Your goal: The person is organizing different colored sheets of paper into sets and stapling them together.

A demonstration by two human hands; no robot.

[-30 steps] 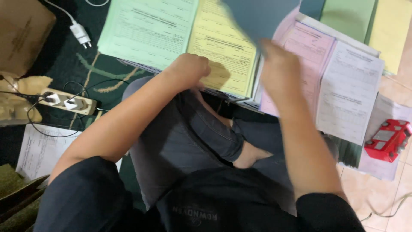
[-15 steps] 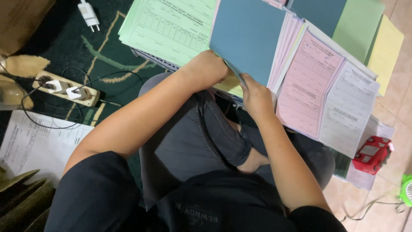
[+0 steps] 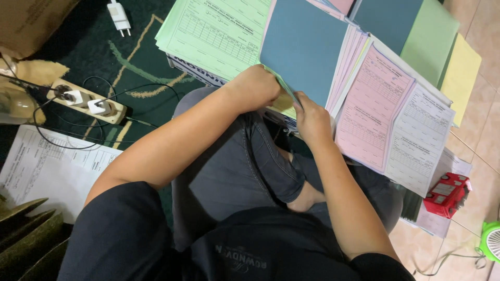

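Observation:
I sit cross-legged with stacks of printed forms before me. A blue sheet lies on top of the yellow stack, whose corner still shows. My left hand and my right hand both pinch the blue sheet's near edge. A green form stack lies to the left, on a printed box. To the right lie a pink form stack and a white form stack.
Blue, green and yellow blank sheets lie at the far right. A red stapler sits on the tiled floor. A power strip with plugs and cables lies on the dark rug at left, near a white form.
The blue sheet, held up a second ago, has come down flat over the yellow stack. Both hands have drawn together at its near edge.

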